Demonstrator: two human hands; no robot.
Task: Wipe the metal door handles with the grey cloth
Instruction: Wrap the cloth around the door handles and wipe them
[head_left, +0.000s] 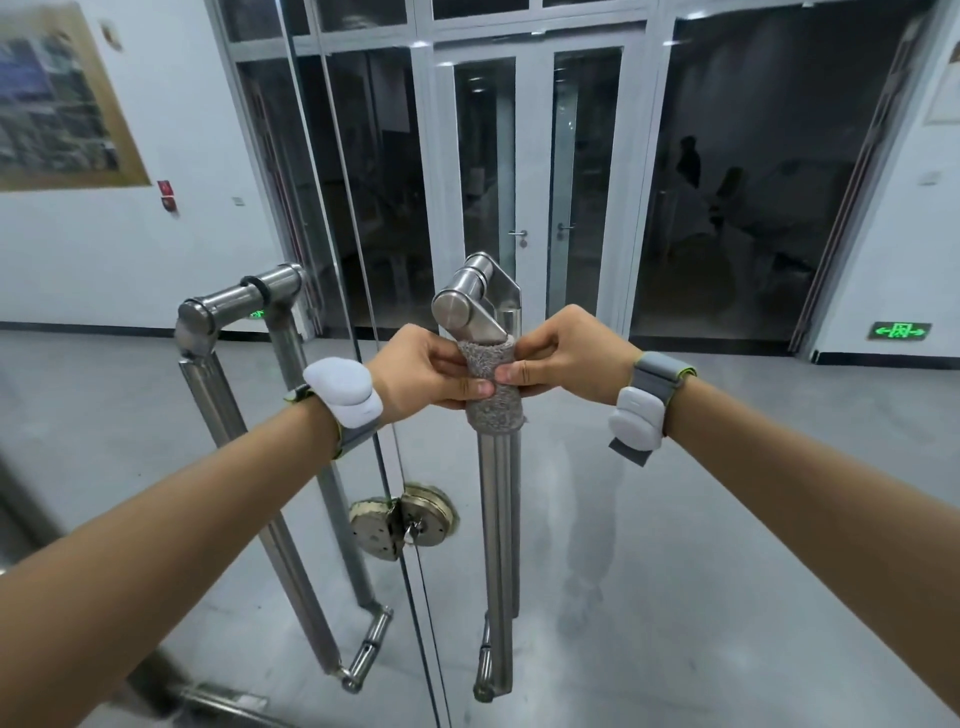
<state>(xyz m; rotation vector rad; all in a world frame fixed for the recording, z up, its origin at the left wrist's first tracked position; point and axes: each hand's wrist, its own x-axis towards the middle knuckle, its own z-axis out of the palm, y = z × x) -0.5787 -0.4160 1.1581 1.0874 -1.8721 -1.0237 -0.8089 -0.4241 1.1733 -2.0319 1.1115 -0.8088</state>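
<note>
Grey and fuzzy, the cloth (491, 387) is wrapped as a sleeve around the right-hand door handle (497, 519), high on its upright bar, just below the elbow where the bar bends back toward the glass door (587, 493). The bar's long axis runs nearly straight down from the cloth, and most of its bare length lies below the fingers, ending at the lower bracket near the floor.

Both hands meet on the cloth at the same height. The left hand (421, 371) comes in from the left of the bar, its thumb and fingers closed around the wrap; the right hand (569, 356) comes in from the right, thumb pressed on the front of the cloth, fingers curled behind. Neither hand is nearer than the other: the thumbs almost touch across the bar's front. Each wrist carries a white band with a grey strap.

Judging from this hold, the coming stroke would be a slide down along the bar, with the cloth kept snug so that it rubs all round the metal.

Left of this bar stands the second door handle (228, 415), leaning in the wide view, bare of any cloth and well apart from both hands. Between the two bars, lower down, sits a round brass-coloured lock (402, 517).
</note>
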